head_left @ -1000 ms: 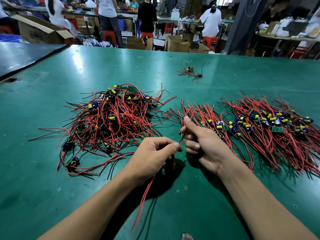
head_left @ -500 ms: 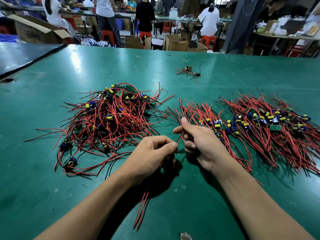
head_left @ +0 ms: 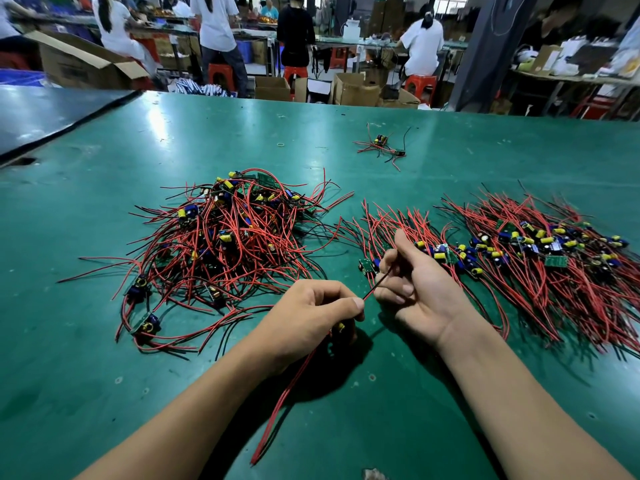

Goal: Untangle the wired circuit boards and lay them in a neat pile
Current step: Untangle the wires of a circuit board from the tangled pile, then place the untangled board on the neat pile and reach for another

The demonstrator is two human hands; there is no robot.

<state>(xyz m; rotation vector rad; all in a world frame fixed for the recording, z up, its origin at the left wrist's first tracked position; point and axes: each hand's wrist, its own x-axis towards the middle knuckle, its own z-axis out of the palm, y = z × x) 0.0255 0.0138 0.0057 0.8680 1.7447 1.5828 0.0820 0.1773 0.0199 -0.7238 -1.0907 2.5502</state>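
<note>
Overhead light glared off the table (head_left: 152, 123) far-left; soft shadows under the arms, edges bowed, background soft.

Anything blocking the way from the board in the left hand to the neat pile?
Only the right hand, pinching a wire stretched from the left hand, sits between the held board and the nearer neat pile.
</note>
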